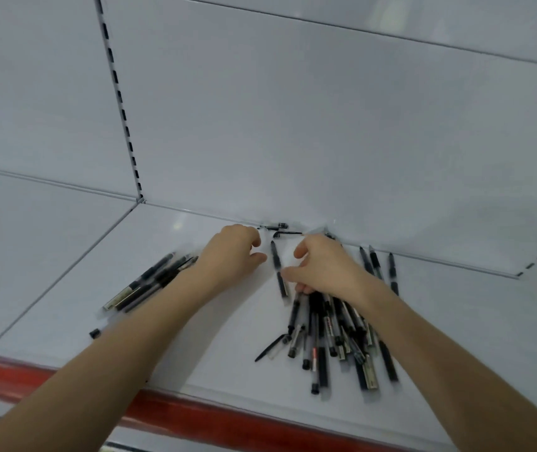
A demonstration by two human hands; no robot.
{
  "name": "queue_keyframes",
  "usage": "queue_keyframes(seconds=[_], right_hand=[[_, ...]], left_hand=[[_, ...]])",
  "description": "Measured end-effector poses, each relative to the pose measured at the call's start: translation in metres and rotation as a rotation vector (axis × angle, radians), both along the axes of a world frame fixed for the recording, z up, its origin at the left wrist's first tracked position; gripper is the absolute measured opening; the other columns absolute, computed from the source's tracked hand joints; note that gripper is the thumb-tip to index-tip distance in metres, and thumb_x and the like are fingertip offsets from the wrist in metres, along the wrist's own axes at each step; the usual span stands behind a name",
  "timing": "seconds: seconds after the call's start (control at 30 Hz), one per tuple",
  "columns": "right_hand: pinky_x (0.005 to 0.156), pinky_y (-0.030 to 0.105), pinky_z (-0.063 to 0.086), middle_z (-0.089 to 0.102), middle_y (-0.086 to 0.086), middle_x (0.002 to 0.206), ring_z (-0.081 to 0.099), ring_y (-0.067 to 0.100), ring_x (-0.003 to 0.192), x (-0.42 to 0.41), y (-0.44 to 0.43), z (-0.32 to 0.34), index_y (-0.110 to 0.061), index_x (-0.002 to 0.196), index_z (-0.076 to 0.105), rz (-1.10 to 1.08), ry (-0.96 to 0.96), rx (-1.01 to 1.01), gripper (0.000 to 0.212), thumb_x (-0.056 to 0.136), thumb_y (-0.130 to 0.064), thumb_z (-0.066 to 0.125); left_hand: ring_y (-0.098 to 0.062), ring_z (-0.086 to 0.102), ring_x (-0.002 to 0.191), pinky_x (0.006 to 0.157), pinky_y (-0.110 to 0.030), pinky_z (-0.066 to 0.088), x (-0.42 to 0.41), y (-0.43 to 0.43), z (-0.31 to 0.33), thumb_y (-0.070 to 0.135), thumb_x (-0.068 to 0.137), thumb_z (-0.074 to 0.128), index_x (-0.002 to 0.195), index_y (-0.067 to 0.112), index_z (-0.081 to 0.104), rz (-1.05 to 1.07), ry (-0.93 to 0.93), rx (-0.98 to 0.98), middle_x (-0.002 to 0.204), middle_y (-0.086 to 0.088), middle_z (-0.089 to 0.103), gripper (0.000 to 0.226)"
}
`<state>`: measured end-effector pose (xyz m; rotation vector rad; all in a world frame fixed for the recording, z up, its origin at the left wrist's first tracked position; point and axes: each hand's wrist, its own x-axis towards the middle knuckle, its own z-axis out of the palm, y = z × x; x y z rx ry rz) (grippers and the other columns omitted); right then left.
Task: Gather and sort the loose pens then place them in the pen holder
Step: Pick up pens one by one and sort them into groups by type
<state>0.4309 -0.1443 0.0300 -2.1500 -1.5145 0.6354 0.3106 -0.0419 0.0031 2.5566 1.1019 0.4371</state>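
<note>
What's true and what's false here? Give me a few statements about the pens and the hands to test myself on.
1. The biggest pile lies by the right hand. True.
2. A pen holder stands on the shelf. False: none is in view.
3. A single pen lies between the right hand and the left hand. True.
4. The strip along the shelf's front is blue. False: it is red.
5. All the pens are in one pile. False: a smaller group lies beside the left forearm.
</note>
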Motion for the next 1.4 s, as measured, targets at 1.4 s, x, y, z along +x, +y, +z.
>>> queue_keyframes(seconds=[1.4], right_hand=[[0.043, 0.009, 0.029, 0.036, -0.01, 0.04, 0.033, 0.007, 0.038, -0.015, -0.086, 0.04, -0.024, 0.074, 0.063, 0.052, 0.132, 0.533, 0.013, 0.084, -0.017, 0.06]], left_hand=[[-0.007, 0.058, 0.062, 0.057, -0.016, 0.048, -0.037, -0.053, 0.048, 0.013, 0.075, 0.06, 0.092, 0.017, 0.068, -0.166, -1.115, -1.045, 0.076, 0.0, 0.064, 0.019]])
